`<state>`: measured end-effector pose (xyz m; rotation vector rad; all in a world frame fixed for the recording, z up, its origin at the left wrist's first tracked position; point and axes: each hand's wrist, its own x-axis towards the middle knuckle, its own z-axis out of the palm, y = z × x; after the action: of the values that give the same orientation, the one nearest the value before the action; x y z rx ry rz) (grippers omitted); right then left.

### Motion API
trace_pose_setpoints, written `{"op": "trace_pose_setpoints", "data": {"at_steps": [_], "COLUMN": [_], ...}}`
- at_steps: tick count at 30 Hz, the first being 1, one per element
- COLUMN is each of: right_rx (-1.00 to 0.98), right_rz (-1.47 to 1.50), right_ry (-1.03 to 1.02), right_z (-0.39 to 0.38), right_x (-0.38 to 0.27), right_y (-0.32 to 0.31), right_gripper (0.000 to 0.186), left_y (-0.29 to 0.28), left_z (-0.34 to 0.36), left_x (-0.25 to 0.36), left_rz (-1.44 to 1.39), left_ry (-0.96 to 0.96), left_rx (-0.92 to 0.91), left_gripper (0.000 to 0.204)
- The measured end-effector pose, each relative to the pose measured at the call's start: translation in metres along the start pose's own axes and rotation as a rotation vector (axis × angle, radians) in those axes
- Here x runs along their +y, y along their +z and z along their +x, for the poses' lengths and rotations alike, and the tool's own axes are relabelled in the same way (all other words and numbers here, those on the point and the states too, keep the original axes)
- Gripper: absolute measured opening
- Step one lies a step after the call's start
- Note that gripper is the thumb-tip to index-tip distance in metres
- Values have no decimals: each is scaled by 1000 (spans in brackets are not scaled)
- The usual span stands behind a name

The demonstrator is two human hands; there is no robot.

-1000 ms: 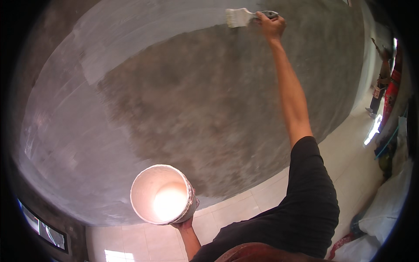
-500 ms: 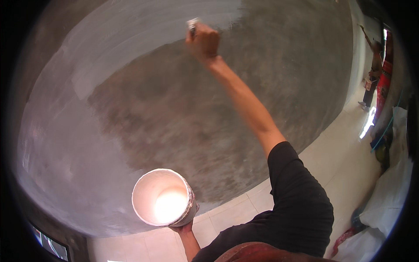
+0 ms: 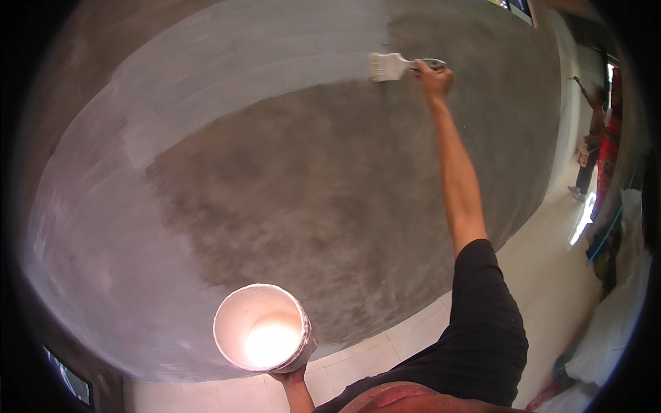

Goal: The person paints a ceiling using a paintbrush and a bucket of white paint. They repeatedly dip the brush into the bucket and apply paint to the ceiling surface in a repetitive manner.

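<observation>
Flat, pale-bristled white brush (image 3: pixel 389 67) at mottled grey wall (image 3: pixel 310 179), right hand (image 3: pixel 435 84) in closed grip round it; round white bucket (image 3: pixel 231 310), left hand (image 3: pixel 292 375) gripping its base; apparently a coating stroke, calling for even pressure.

Pale tiled floor (image 3: pixel 530 275), lower-left window (image 3: pixel 73 383), another person (image 3: pixel 592 131) far right.

My right hand (image 3: pixel 435 82) has its fingers (image 3: pixel 420 69) closed on the handle of a broad brush (image 3: pixel 392 67), bristles pointing left at the wall (image 3: pixel 323 186), where a lighter grey coat (image 3: pixel 275 62) meets darker surface. Low down, my left hand (image 3: pixel 293 374) holds a pale bucket (image 3: pixel 251 312) from beneath, its mouth tilted toward me, bright glare inside. Far right, another person (image 3: pixel 593 131) stands with one arm raised.
</observation>
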<state>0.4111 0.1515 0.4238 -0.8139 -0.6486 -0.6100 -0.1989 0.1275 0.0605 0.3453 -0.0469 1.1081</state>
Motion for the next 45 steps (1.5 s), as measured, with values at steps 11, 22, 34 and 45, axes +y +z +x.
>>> {"op": "trace_pose_setpoints", "data": {"at_steps": [11,22,34,45], "right_rx": [121,-1179,-1896,-1926], "right_rz": [196,612,216,205], "right_ry": [0,283,-11,-157], "right_z": [-11,-229,-384,-431], "right_x": [-76,-244,-322,-304], "right_y": [-48,10,45,55], "right_gripper": [17,22,20,24], "left_y": [27,-33,-45,-46], "left_z": [-37,-50,-53,-52], "left_x": [23,57,62,75], "left_rz": [-411,-45,-37,-12], "left_ry": [-85,7,63,86], "left_rx": [87,23,40,40], "left_gripper": [90,92,90,88]}}
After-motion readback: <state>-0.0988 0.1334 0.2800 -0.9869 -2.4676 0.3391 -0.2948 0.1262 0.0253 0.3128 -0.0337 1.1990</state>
